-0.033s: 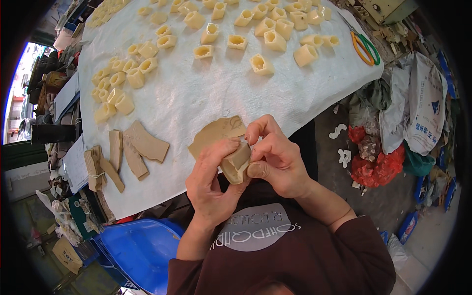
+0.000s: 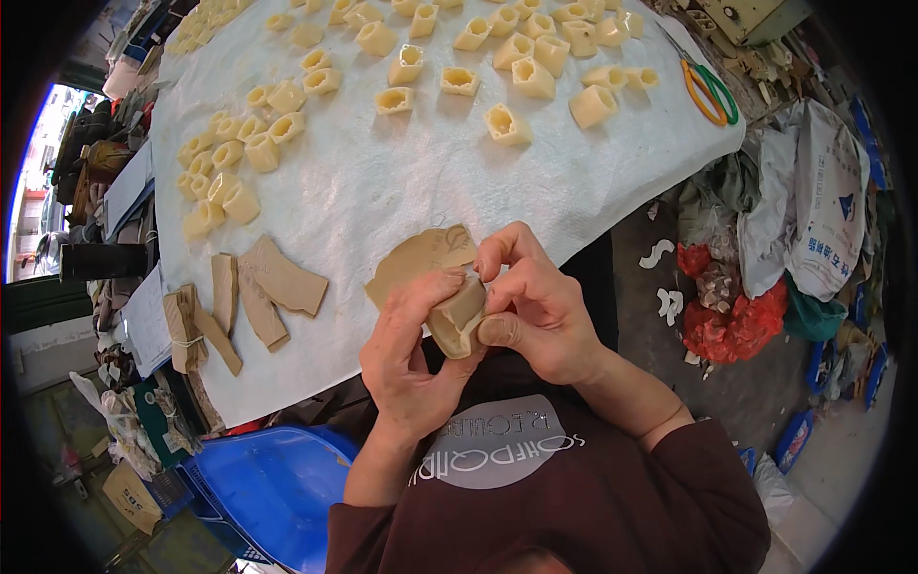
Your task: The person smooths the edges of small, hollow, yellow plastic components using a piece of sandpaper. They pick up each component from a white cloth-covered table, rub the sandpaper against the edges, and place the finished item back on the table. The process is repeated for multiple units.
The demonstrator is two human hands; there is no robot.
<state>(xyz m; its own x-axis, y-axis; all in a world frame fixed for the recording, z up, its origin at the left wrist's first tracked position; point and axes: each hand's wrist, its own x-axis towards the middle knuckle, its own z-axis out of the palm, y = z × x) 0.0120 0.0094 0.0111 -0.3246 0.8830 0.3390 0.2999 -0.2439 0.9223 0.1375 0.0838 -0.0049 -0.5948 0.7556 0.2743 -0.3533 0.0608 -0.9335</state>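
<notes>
Close in front of my chest, both hands grip a small tan-covered hollow piece with a paler edge showing on its near side. My left hand curls round it from the left, fingers over the top and thumb beneath. My right hand pinches its right side between thumb and bent fingers. Part of the piece is hidden by the fingers. Just beyond my left fingers lies a tan sheet with a torn-looking edge and a dark mark. To the left are several cut tan strips and a tied bundle of strips.
Many pale-yellow hollow pieces are spread over the white-covered table. Scissors with orange and green handles rest at its right edge. A blue plastic chair stands lower left. Red bags and white sacks are at right.
</notes>
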